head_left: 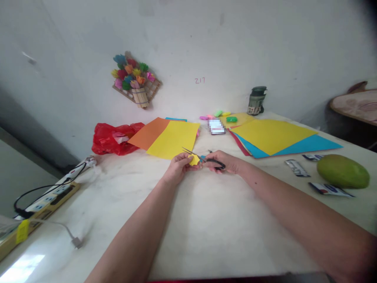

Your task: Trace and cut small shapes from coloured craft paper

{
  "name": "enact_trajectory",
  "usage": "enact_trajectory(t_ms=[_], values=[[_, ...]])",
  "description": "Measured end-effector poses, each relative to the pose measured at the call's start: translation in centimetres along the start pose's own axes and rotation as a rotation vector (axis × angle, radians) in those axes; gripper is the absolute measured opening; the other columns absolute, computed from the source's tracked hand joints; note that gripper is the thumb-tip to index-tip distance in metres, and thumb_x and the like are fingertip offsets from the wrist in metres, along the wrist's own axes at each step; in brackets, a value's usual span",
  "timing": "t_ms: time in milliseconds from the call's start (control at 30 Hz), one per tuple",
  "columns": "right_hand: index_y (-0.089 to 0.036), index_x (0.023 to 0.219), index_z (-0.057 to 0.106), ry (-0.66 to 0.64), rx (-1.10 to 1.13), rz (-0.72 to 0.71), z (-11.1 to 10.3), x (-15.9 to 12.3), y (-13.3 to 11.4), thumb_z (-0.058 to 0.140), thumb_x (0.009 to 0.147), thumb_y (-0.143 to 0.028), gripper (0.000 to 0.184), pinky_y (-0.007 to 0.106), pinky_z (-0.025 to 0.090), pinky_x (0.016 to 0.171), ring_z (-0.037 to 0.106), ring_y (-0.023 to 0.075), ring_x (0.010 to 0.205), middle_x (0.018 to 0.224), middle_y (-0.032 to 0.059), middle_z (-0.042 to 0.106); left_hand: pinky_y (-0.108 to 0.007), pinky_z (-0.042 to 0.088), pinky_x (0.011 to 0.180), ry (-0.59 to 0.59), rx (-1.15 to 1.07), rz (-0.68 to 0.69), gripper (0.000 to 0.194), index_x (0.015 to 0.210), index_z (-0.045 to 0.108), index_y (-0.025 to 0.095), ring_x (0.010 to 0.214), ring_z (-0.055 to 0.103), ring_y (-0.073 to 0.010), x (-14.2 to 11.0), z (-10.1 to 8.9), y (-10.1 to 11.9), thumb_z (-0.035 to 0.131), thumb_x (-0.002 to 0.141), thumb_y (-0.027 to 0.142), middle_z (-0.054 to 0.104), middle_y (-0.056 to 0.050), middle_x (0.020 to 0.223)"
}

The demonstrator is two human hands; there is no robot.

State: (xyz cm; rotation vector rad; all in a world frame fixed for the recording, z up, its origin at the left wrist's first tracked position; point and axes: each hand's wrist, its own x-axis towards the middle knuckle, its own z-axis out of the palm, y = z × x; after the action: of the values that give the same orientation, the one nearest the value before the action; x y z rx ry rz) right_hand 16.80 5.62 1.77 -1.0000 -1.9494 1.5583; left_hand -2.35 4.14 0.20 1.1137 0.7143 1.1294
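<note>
Here, over the surface (pixel 203 228), we pinch a small yellow piece (pixel 194 159) in our left hand (pixel 177 168), while our right hand (pixel 226 160) grips the scissors (pixel 216 161) by their black handles, blades beside the piece's far edge. Beyond lie a yellow sheet (pixel 173 139), an orange sheet (pixel 150 133) at its left, and a phone (pixel 216 126); a fruit (pixel 343 171) sits right.
</note>
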Motion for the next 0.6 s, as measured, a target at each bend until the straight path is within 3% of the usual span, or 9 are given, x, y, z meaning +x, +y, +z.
enact_trajectory(t_ms=[600], values=[[-0.012, 0.076, 0.058, 0.041, -0.004, -0.007, 0.19, 0.25, 0.11, 0.06, 0.065, -0.043, 0.033, 0.015, 0.026, 0.032, 0.036, 0.0022, 0.033, 0.046, -0.0054, 0.046, -0.026, 0.05, 0.06, 0.032, -0.015, 0.013, 0.019, 0.072, 0.052, 0.013, 0.061, 0.063, -0.0156, 0.06, -0.01, -0.14, 0.065, 0.067, 0.026, 0.065, -0.005, 0.07]])
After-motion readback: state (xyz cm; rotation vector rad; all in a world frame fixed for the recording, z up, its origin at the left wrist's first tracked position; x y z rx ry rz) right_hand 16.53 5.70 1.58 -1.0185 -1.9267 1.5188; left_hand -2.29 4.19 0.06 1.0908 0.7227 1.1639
